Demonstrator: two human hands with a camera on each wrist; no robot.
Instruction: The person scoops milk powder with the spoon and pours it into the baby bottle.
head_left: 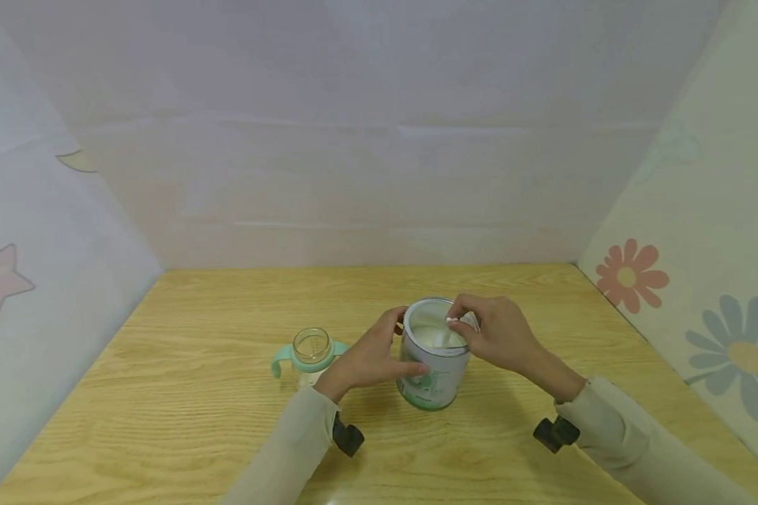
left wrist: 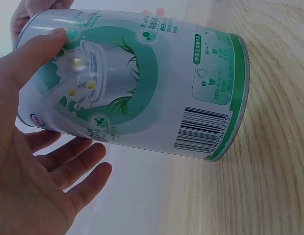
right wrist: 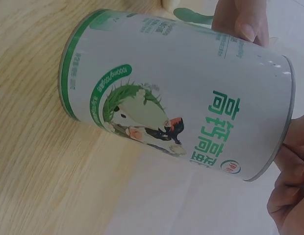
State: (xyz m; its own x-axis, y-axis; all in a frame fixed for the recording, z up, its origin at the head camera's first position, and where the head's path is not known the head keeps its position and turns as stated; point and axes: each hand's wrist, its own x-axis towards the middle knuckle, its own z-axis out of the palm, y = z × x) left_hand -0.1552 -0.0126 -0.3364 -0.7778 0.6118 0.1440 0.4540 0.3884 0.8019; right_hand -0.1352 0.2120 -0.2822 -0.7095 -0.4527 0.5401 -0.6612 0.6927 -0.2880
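A white and green milk powder can (head_left: 434, 375) stands on the table, its top uncovered and pale powder (head_left: 426, 335) visible inside. My left hand (head_left: 369, 358) holds the can from the left, the thumb across its front and the fingers toward its far side. Over the rim, my right hand (head_left: 495, 333) pinches the handle of a white scoop (head_left: 451, 320) between thumb and fingers. The scoop's lower part reaches down into the can, and its bowl is not clearly seen. In the right wrist view the can (right wrist: 176, 98) covers much of the left hand (right wrist: 242, 22).
Left of the can, partly behind my left wrist, stands a baby bottle (head_left: 311, 347) with mint-green handles and an uncapped mouth. The wooden table (head_left: 215, 407) meets pale walls at the back and both sides. Dark wrist cameras (head_left: 556, 433) sit under both sleeves.
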